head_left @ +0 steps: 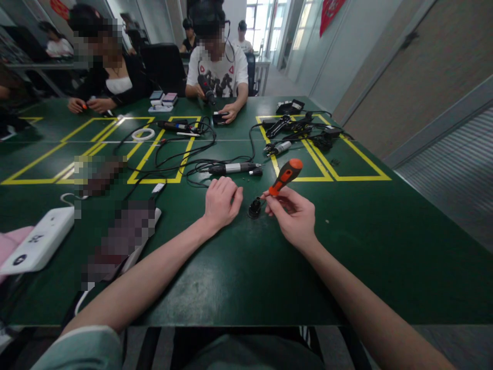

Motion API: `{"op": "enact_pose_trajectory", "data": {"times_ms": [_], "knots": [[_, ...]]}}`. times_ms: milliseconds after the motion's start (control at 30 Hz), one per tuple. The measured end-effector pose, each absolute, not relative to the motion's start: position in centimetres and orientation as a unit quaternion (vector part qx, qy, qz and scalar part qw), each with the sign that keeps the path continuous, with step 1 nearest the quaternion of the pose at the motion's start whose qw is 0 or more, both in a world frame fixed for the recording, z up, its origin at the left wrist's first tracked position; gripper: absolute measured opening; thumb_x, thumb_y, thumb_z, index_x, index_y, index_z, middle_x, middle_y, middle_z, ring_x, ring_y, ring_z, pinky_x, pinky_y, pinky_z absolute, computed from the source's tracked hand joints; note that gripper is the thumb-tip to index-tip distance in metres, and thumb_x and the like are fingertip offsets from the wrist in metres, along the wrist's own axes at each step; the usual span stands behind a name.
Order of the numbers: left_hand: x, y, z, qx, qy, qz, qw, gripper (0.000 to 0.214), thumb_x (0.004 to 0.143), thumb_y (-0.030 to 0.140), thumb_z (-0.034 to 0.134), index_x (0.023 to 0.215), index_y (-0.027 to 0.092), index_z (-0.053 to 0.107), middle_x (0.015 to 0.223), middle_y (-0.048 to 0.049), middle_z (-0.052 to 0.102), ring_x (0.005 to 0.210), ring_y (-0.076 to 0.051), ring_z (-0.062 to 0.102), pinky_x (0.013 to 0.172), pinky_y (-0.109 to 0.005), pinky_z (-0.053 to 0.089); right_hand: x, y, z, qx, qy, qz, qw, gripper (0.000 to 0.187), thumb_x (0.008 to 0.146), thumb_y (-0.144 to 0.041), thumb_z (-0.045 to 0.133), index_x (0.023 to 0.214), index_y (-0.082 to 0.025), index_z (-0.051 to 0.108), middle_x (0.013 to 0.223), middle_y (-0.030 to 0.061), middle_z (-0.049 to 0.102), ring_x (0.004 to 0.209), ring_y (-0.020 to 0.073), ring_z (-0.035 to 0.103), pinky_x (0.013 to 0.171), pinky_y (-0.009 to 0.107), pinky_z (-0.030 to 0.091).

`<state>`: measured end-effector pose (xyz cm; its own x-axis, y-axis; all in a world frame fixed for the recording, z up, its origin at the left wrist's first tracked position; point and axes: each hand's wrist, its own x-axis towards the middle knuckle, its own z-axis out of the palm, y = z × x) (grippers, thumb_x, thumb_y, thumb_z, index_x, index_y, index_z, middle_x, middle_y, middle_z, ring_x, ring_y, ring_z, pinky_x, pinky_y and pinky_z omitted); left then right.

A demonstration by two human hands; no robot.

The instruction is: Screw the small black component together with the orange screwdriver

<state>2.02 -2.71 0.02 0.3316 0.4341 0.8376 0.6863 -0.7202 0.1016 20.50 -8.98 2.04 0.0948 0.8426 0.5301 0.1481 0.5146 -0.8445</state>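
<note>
My right hand (pixel 295 213) is closed on a screwdriver with an orange and dark grey handle (pixel 287 176). The handle tilts up and away to the right, and the shaft points down toward a small round black part (pixel 254 207) standing on the table. Whether the screwdriver tip touches that part, I cannot tell. To the left of the black part my left hand (pixel 222 203) rests on the table, its fingers curled and its thumb beside them. Nothing shows in it, though the fingertips are hidden. Just beyond it lies a black and silver pen-shaped electric tool (pixel 233 168).
Black cables (pixel 192 154) wind across the green table (pixel 365 257), and a pile of black parts (pixel 304 128) lies at the back right. A white power strip (pixel 40 239) and a blurred phone-like object (pixel 123 239) are at left. People sit opposite, one holding a dark tool (pixel 206 90).
</note>
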Motion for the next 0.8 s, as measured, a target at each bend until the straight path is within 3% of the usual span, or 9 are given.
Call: {"op": "enact_pose_trajectory", "data": {"times_ms": [100, 300, 500, 667, 800], "knots": [[1.7, -2.3, 0.1, -0.790, -0.308, -0.493, 0.196, 0.030, 0.106, 0.022, 0.041, 0.076, 0.023, 0.041, 0.069, -0.0007, 0.050, 0.068, -0.019, 0.042, 0.068, -0.035, 0.028, 20.5, -9.0, 2.3, -0.399, -0.608, 0.277, 0.628, 0.004, 0.088, -0.023, 0.072, 0.088, -0.021, 0.076, 0.087, 0.0021, 0.070, 0.059, 0.0102, 0.064, 0.051, 0.025, 0.057], [1.3, -2.1, -0.4, -0.782, -0.278, -0.513, 0.217, 0.021, 0.107, 0.023, 0.038, 0.086, 0.022, 0.041, 0.077, -0.0011, 0.055, 0.072, -0.020, 0.046, 0.073, -0.035, 0.027, 20.2, -9.0, 2.6, -0.388, -0.598, 0.302, 0.633, 0.008, 0.091, -0.025, 0.072, 0.089, -0.021, 0.078, 0.087, 0.0020, 0.070, 0.055, 0.0091, 0.063, 0.049, 0.024, 0.058], [1.2, -2.1, -0.9, -0.769, -0.272, -0.526, 0.241, 0.011, 0.106, 0.026, 0.038, 0.096, 0.023, 0.041, 0.086, -0.0011, 0.057, 0.078, -0.020, 0.051, 0.077, -0.036, 0.029, 20.1, -9.1, 2.4, -0.389, -0.567, 0.368, 0.626, 0.020, 0.089, -0.038, 0.075, 0.090, -0.019, 0.071, 0.081, 0.0036, 0.076, 0.057, 0.0146, 0.072, 0.055, 0.030, 0.065], [1.4, -2.6, -0.6, -0.775, -0.268, -0.530, 0.215, 0.004, 0.102, 0.021, 0.048, 0.100, 0.022, 0.045, 0.094, -0.0053, 0.059, 0.089, -0.021, 0.054, 0.082, -0.037, 0.035, 20.1, -9.2, 2.7, -0.402, -0.556, 0.371, 0.626, 0.027, 0.084, -0.042, 0.081, 0.088, -0.020, 0.066, 0.075, 0.0024, 0.077, 0.056, 0.0141, 0.070, 0.056, 0.029, 0.064], [1.6, -2.9, -0.2, -0.830, -0.264, -0.465, 0.156, 0.009, 0.100, 0.018, 0.051, 0.109, 0.020, 0.052, 0.108, -0.0108, 0.065, 0.102, -0.023, 0.059, 0.087, -0.038, 0.043, 20.1, -9.1, 2.9, -0.416, -0.546, 0.361, 0.631, 0.031, 0.082, -0.046, 0.083, 0.084, -0.022, 0.063, 0.069, 0.0000, 0.073, 0.053, 0.0141, 0.068, 0.053, 0.028, 0.061]]}}
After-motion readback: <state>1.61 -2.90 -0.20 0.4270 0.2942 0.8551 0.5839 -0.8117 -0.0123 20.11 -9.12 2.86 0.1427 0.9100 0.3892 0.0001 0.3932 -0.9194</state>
